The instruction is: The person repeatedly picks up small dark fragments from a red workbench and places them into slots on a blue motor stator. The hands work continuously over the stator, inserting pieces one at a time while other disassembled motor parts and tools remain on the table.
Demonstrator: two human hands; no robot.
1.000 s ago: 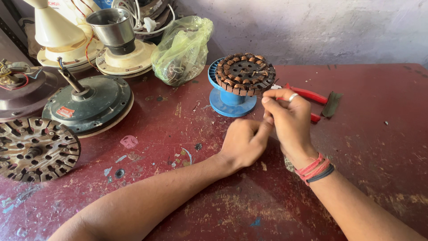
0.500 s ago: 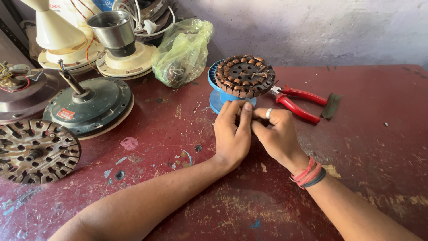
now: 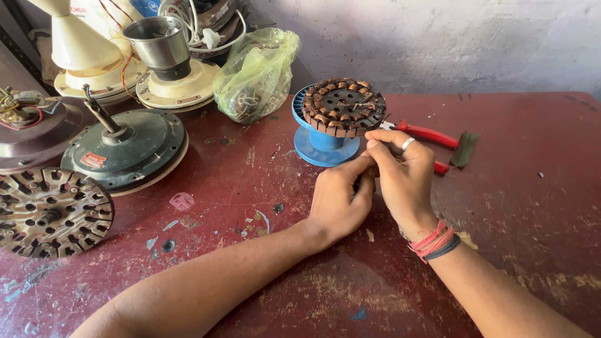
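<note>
A round stator (image 3: 343, 103) with copper windings lies on a blue plastic spool (image 3: 325, 147) on the red table (image 3: 526, 206). Just in front of it my two hands meet. My left hand (image 3: 338, 197) rests on the table with thumb and fingers pinched against my right hand. My right hand (image 3: 404, 172), with a ring and red and dark wrist threads, has its fingertips pinched close under the stator's near edge. Whatever sits between the fingers is too small to see. Red-handled pliers (image 3: 429, 134) lie right behind my right hand.
At the left are a dark green fan motor housing (image 3: 125, 147) with a shaft and a slotted metal rotor disc (image 3: 47, 213). Behind stand a steel cup on a cream base (image 3: 164, 47), a green plastic bag (image 3: 256, 72) and a grey wall.
My right hand has come down from the stator's edge and my left hand has moved up to it. Both now sit pinched together in front of the spool.
</note>
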